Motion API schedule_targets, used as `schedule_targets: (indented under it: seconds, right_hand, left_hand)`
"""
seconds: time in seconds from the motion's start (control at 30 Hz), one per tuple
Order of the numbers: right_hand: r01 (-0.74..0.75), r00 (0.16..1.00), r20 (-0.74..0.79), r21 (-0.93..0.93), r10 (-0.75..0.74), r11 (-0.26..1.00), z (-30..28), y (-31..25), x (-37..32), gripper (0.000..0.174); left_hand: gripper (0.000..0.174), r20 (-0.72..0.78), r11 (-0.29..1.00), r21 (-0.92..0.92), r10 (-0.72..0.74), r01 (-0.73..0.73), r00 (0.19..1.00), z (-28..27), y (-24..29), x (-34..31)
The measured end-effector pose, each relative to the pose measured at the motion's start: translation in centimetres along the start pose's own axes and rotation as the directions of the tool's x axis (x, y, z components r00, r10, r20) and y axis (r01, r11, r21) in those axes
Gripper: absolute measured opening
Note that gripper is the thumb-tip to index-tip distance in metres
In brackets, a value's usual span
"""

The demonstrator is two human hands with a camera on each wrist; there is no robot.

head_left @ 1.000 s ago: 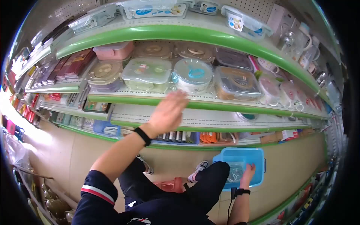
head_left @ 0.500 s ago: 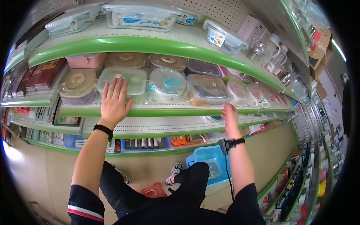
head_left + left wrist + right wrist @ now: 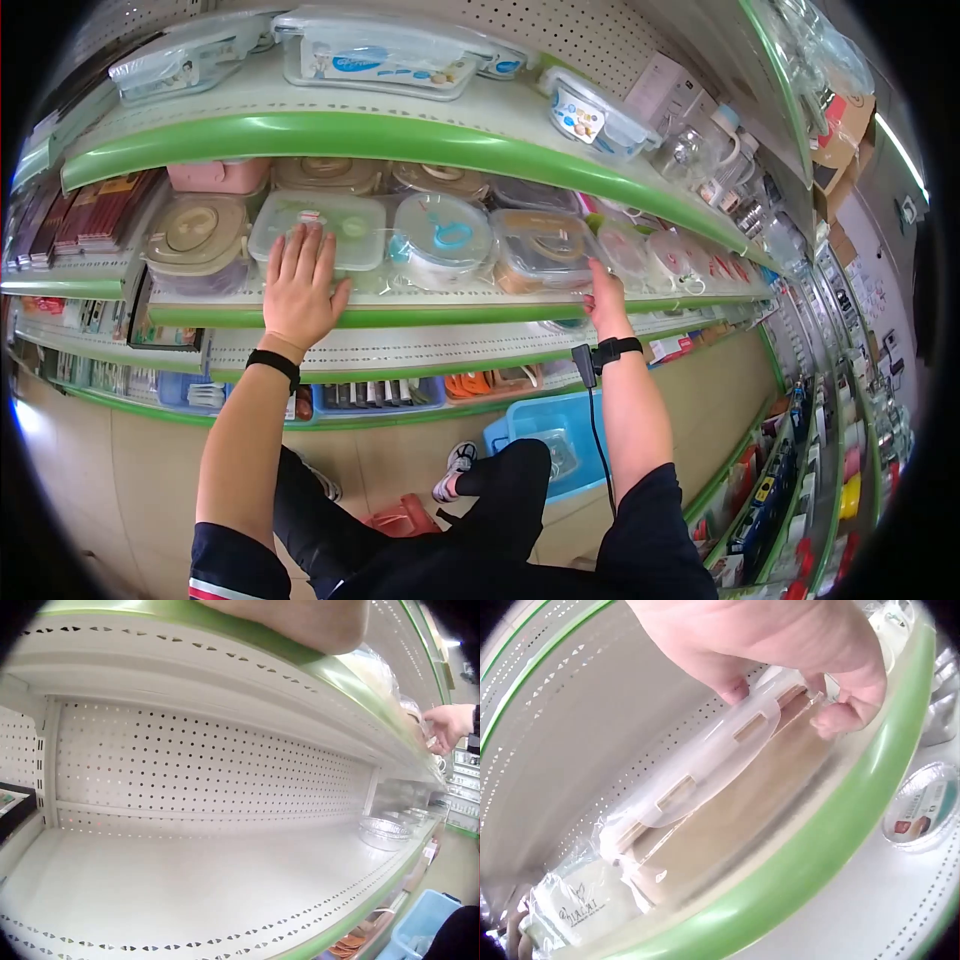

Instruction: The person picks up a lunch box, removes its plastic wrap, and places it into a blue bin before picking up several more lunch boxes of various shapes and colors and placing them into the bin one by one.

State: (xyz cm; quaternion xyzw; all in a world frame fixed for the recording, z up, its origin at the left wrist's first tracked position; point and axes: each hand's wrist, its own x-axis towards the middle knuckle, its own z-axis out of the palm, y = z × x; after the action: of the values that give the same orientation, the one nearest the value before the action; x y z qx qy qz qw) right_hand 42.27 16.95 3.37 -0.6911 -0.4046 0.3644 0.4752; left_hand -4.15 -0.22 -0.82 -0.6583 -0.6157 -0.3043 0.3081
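Note:
My left hand [image 3: 300, 290] lies with straight fingers over the front of a pale green lidded food container [image 3: 350, 215] on the middle shelf. In the left wrist view only a bare part of that hand [image 3: 307, 619] shows along the top. My right hand [image 3: 607, 298] grips the right front corner of a brown food container [image 3: 520, 262] with a clear lid. Seen from the right wrist, thumb and fingers sit on either side of that plastic-wrapped corner. A round white container [image 3: 445, 230] with a blue handle stands between the hands.
A round beige container [image 3: 195, 235] stands left of the left hand, and wrapped cups [image 3: 665, 255] to the right. Glass containers [image 3: 380, 60] line the shelf above. Below are a green-edged shelf [image 3: 380, 350] and, on the floor, a blue basket [image 3: 590, 440] holding a clear container.
My left hand has moved left onto the green container. The right hand has come up from the blue basket to the brown container's corner. The head view has shifted right.

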Motion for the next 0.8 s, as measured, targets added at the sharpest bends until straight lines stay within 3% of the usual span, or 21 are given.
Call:
schedule_targets:
  seconds: [0.13, 0.23, 0.33, 0.43, 0.53, 0.63, 0.8]
  right_hand:
    - [0.131, 0.983, -0.134, 0.016, -0.128, 0.991, 0.6, 0.5, 0.4, 0.053]
    - [0.052, 0.999, -0.02, 0.246, -0.049, 0.968, 0.7, 0.8, 0.3, 0.053]
    - [-0.067, 0.997, -0.013, 0.363, 0.077, 0.93, 0.6, 0.2, -0.4, 0.058]
    - [-0.086, 0.99, -0.061, 0.429, 0.124, 0.899, 0.8, -1.2, -2.3, 0.07]
    - [-0.097, 0.994, 0.087, 0.441, 0.065, 0.892, -0.2, -1.0, -2.8, 0.078]
    - [-0.303, 0.948, 0.232, 0.458, 0.217, 0.836, -1.7, 0.0, -0.4, 0.076]
    - [-0.284, 0.935, 0.314, 0.38, 0.166, 0.88, -3.7, -0.7, -3.1, 0.078]
  left_hand:
    - [0.063, -0.005, 1.0, -0.005, 0.001, -0.001, 1.0, -0.1, 0.1, 0.1]
    - [0.064, 0.002, 1.0, -0.017, 0.0, 0.0, 1.0, 0.1, 0.0, -0.1]
    - [0.064, 0.007, 1.0, -0.024, -0.001, 0.002, 1.0, 0.1, 0.0, -0.1]
    - [0.064, 0.005, 1.0, -0.024, 0.001, 0.0, 1.0, 0.0, 0.1, 0.0]
    - [0.062, -0.012, 1.0, -0.008, 0.004, -0.004, 1.0, -0.1, 0.1, 0.1]
    - [0.061, -0.014, 1.0, 0.001, 0.0, 0.0, 1.0, -0.1, 0.1, 0.1]
    - [0.061, -0.027, 1.0, 0.0, -0.002, 0.002, 1.0, -0.1, 0.3, 0.1]
